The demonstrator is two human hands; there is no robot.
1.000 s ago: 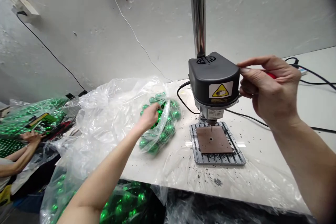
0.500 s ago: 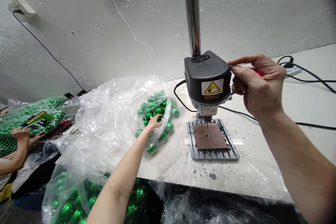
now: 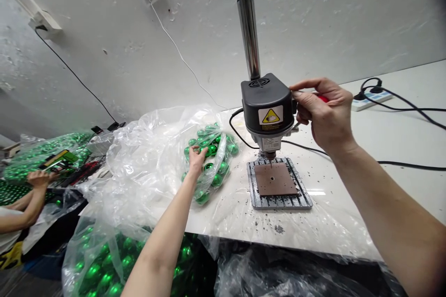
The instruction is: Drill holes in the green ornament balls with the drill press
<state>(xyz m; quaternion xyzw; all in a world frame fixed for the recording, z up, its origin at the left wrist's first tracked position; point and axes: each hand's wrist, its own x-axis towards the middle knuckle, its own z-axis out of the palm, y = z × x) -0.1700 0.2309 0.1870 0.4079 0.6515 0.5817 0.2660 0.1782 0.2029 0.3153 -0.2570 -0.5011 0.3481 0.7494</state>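
Note:
At the open mouth of a clear plastic bag (image 3: 163, 123), my left hand (image 3: 197, 160) has its fingers curled on a shiny green ball among several loose green balls (image 3: 218, 180). My hand partly hides the ball it grips. My right hand (image 3: 329, 116) is closed round the feed handle of a small black bench drill press (image 3: 268, 97); a red knob (image 3: 323, 99) shows between the fingers. Under the drill chuck, a brown square board (image 3: 278, 185) with a hole lies on the slotted grey base (image 3: 278, 204). The bit points down above the board.
Dark shavings (image 3: 279, 229) are scattered round the base. A power strip (image 3: 372, 100) with black cords sits at the right. More green balls fill a large bag (image 3: 104, 264) below the table edge. At far left, a co-worker's hand (image 3: 39, 178) is near bagged green balls.
My left hand went from fingers spread over the balls to curled, moving slightly left. My right hand stays on the handle. The view has shifted, and the co-worker's hands moved.

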